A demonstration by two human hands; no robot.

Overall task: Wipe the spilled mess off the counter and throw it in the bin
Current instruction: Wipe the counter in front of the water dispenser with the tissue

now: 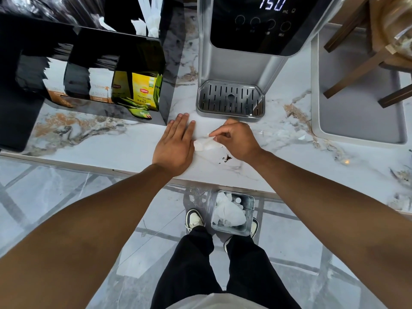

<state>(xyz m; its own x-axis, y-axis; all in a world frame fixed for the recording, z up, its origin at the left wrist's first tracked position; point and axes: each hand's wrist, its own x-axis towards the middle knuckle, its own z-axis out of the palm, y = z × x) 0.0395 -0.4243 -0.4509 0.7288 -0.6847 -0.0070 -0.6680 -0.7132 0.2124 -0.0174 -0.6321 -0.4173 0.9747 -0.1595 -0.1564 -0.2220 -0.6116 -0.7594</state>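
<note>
A white tissue (206,144) lies crumpled on the marble counter (111,143), pinched at its upper edge by my right hand (237,139). My left hand (176,141) rests flat on the counter with fingers straight, its edge touching the tissue's left side. A small patch of dark brown crumbs (227,157) sits on the counter just below my right hand. On the floor under the counter edge stands a square metal bin (249,216) with white tissues inside, between my shoes.
A water dispenser (243,63) with a drip tray (230,100) stands just behind my hands. A black organiser (165,85) with tea bags is at the left. A grey tray (356,121) holding a wooden stand sits at the right.
</note>
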